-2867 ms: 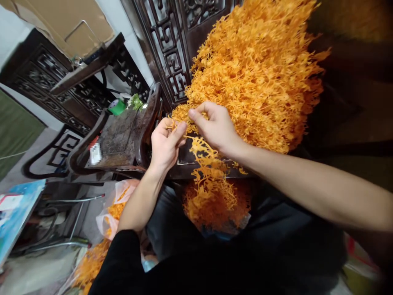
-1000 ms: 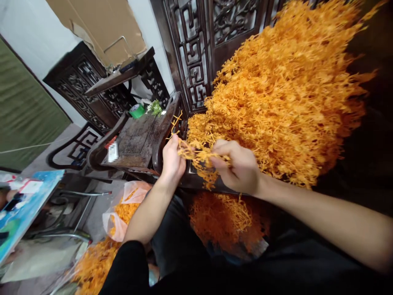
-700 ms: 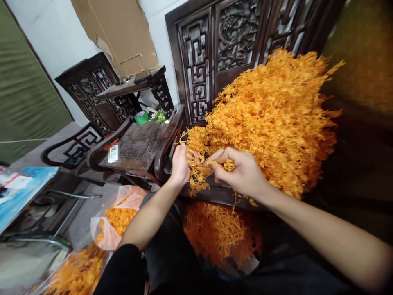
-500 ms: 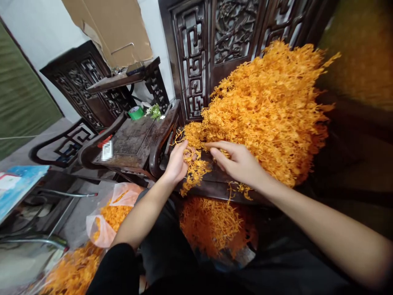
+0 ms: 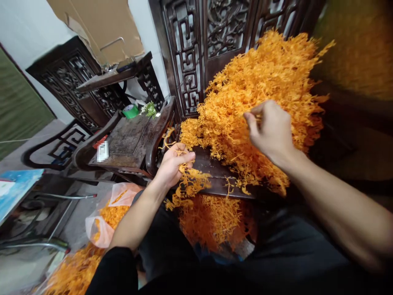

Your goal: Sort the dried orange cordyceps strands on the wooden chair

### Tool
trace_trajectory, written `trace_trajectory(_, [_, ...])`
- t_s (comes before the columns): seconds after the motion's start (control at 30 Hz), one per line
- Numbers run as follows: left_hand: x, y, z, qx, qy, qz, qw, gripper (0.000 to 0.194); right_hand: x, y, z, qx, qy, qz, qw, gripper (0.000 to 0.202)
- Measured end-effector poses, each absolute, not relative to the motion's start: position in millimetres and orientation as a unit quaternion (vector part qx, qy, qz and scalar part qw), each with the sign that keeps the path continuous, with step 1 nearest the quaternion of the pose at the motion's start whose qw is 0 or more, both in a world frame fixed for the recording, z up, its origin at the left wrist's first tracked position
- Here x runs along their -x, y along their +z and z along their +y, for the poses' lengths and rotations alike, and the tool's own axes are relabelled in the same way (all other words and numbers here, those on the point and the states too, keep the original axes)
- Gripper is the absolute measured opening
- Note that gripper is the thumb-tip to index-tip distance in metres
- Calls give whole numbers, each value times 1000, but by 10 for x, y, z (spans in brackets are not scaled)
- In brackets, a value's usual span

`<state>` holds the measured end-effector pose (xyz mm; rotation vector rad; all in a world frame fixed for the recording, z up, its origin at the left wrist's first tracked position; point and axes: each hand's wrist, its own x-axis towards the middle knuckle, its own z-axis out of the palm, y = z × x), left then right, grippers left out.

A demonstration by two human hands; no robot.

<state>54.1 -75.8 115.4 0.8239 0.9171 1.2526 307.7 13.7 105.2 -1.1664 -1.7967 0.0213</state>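
Note:
My left hand [image 5: 174, 166] is closed on a small bunch of orange strands [image 5: 193, 182], which hangs below and right of its fingers. A large heap of orange strands [image 5: 242, 94] rests on the dark wooden seat [image 5: 211, 168] against a carved back. Over the front of this heap is my right hand [image 5: 272, 133], its thumb and fingertips pinched together; what lies between them, if anything, is too small to make out. More orange strands [image 5: 217, 217] lie below the seat edge.
At the left, a wooden chair [image 5: 130, 139] holds green tape [image 5: 131, 111] and a small green plant piece [image 5: 150, 109]. Plastic bags [image 5: 102, 231] with orange strands stand on the floor. A blue-topped table [image 5: 26, 184] is at the far left.
My right hand has moved away from my left, up and right over the heap, and its fingers have drawn together. My left hand has shifted slightly down and left with its bunch.

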Motion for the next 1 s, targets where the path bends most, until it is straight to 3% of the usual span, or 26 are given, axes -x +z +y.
trace_trajectory(0.23, [-529, 969, -576, -288, 600, 403, 628, 40, -2737, 1154, -288, 425, 176, -791, 403, 9])
trace_trajectory(0.33, [-579, 953, -580, -280, 630, 396, 606, 40, -2558, 1140, -440, 353, 201, -830, 383, 23])
trace_trajectory(0.47, [-664, 927, -646, -283, 654, 394, 581, 42, -2421, 973, -465, 326, 162, -862, 353, 38])
trace_trajectory(0.57, [-691, 892, -642, -289, 655, 396, 575, 42, -2374, 870, -459, 302, 111, -863, 389, 26])
trace_trajectory(0.8, [-590, 859, -373, -240, 731, 427, 476, 42, -2245, 984, -808, -5, -8, -894, 447, 36])
trace_trajectory(0.93, [-689, 880, -459, -290, 721, 392, 492, 43, -2300, 1011, -661, 222, -24, -882, 415, 30])
trace_trajectory(1.0, [-771, 889, -539, -308, 712, 384, 501, 43, -2365, 986, -507, 307, -54, -876, 367, 37])
